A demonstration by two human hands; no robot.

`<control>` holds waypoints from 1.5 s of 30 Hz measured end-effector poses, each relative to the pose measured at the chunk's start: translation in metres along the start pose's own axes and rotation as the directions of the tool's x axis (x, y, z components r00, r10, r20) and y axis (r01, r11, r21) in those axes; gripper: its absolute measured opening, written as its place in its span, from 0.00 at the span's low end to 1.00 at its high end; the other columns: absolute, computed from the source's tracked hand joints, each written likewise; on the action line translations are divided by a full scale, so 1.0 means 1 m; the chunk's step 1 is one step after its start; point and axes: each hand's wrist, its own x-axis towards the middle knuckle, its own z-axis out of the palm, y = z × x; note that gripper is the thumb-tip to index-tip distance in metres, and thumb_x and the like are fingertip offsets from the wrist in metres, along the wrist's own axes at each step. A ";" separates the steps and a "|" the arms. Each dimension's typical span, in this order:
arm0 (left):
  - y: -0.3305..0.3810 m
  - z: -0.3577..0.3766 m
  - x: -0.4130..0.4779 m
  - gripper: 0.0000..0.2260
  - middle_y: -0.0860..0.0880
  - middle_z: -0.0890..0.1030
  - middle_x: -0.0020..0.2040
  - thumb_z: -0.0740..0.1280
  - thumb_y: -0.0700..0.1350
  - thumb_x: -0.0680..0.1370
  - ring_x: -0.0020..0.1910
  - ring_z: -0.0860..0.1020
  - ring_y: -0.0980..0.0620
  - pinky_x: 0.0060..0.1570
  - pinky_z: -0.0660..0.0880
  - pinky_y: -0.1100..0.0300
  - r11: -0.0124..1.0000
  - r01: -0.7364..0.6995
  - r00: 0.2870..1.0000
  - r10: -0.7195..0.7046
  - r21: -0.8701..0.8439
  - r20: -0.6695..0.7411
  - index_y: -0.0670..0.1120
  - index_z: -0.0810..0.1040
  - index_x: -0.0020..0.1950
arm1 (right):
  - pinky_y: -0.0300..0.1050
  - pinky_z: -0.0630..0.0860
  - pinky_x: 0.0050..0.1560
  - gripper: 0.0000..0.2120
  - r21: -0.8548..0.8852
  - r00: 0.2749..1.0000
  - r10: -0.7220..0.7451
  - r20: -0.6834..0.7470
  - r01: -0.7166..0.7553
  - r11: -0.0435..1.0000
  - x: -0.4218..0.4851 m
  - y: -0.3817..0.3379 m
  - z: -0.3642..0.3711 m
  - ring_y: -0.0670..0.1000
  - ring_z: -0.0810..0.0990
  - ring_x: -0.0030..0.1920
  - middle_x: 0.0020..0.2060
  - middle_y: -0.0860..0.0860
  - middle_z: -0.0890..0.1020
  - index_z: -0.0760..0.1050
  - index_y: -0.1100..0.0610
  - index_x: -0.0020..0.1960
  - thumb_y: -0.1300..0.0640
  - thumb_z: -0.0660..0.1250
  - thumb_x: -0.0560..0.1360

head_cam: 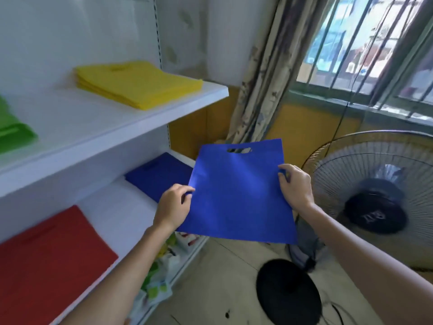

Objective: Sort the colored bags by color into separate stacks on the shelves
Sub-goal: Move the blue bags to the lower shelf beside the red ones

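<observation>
A blue bag (239, 198) is held flat in the air at the centre of the view, with its handle cut-out near the far, 12 o'clock edge. The left hand (174, 202) pinches the bag's 9 o'clock edge and the right hand (296, 186) pinches its 3 o'clock edge, so each grip is narrow and closed on the fabric. In the view, the bag's 10 o'clock corner overlaps the near corner of the blue stack (159, 177), which lies at the open end of the lower shelf (121, 214). Whether bag and stack touch cannot be told.

At 8 o'clock on that shelf lies the red stack (46, 249), with bare white board between the two stacks. On the upper shelf (117, 127) the yellow stack (138, 83) sits at 11 o'clock, close to the front lip. Green bags (11, 132) at 9 o'clock run out of the frame.

At 3 o'clock a standing fan (375, 195) crowds the right hand, its wire cage just beside the bag's edge. Its round black base (288, 292) sits on the floor at 5 o'clock. Pale lettering on the fan's dark motor hub is too blurred to read.
</observation>
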 end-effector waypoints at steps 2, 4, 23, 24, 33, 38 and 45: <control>-0.016 0.020 0.005 0.09 0.46 0.80 0.51 0.63 0.38 0.76 0.49 0.78 0.48 0.48 0.70 0.64 0.999 0.042 0.999 -0.041 -0.009 0.031 0.42 0.81 0.54 | 0.44 0.70 0.56 0.16 -0.015 0.998 0.036 0.056 -0.035 0.999 0.007 0.013 0.022 0.56 0.77 0.54 0.58 0.57 0.78 0.73 0.62 0.64 0.64 0.60 0.77; -0.036 0.036 0.013 0.09 0.46 0.80 0.51 0.64 0.37 0.76 0.46 0.78 0.49 0.47 0.70 0.63 0.996 0.091 0.995 -0.090 -0.008 0.043 0.43 0.81 0.53 | 0.44 0.70 0.59 0.17 -0.032 0.989 0.056 0.134 -0.052 0.998 0.020 0.020 0.047 0.55 0.76 0.57 0.60 0.56 0.77 0.72 0.62 0.66 0.64 0.59 0.77; -0.156 0.107 0.100 0.08 0.51 0.76 0.46 0.67 0.36 0.75 0.38 0.74 0.56 0.42 0.69 0.74 0.854 0.519 0.835 -0.514 -0.027 -0.194 0.43 0.80 0.53 | 0.47 0.69 0.62 0.20 0.074 0.840 -0.244 0.485 0.238 0.968 0.197 0.012 0.289 0.56 0.71 0.63 0.66 0.55 0.70 0.68 0.60 0.68 0.64 0.60 0.76; -0.160 0.110 0.103 0.08 0.49 0.77 0.46 0.67 0.36 0.74 0.37 0.74 0.55 0.40 0.68 0.76 0.843 0.537 0.818 -0.528 -0.027 -0.230 0.43 0.81 0.52 | 0.47 0.70 0.61 0.20 0.106 0.803 -0.302 0.514 0.290 0.951 0.208 0.007 0.305 0.56 0.72 0.63 0.65 0.55 0.71 0.69 0.61 0.67 0.65 0.60 0.76; -0.201 0.145 0.129 0.08 0.45 0.79 0.51 0.66 0.36 0.75 0.44 0.78 0.49 0.47 0.73 0.67 0.719 0.694 0.646 -0.602 0.034 -0.469 0.41 0.81 0.52 | 0.46 0.62 0.69 0.23 0.241 0.521 -0.574 0.631 0.572 0.784 0.270 -0.015 0.425 0.56 0.63 0.70 0.72 0.56 0.61 0.58 0.63 0.73 0.62 0.56 0.79; -0.213 0.174 0.132 0.17 0.45 0.72 0.64 0.63 0.43 0.77 0.63 0.68 0.43 0.62 0.66 0.55 0.465 0.865 0.501 -0.779 0.189 -0.378 0.47 0.71 0.67 | 0.54 0.62 0.67 0.26 0.032 0.355 -0.427 0.832 0.737 0.675 0.268 0.001 0.464 0.58 0.56 0.71 0.75 0.53 0.52 0.50 0.57 0.76 0.52 0.52 0.81; -0.193 0.164 0.133 0.24 0.44 0.65 0.69 0.60 0.44 0.79 0.66 0.68 0.47 0.63 0.66 0.59 0.475 0.879 0.456 -0.861 -0.037 -0.226 0.48 0.58 0.75 | 0.55 0.66 0.63 0.23 0.063 0.434 -0.490 0.756 0.697 0.715 0.263 -0.015 0.456 0.60 0.61 0.68 0.71 0.59 0.60 0.57 0.59 0.73 0.56 0.55 0.79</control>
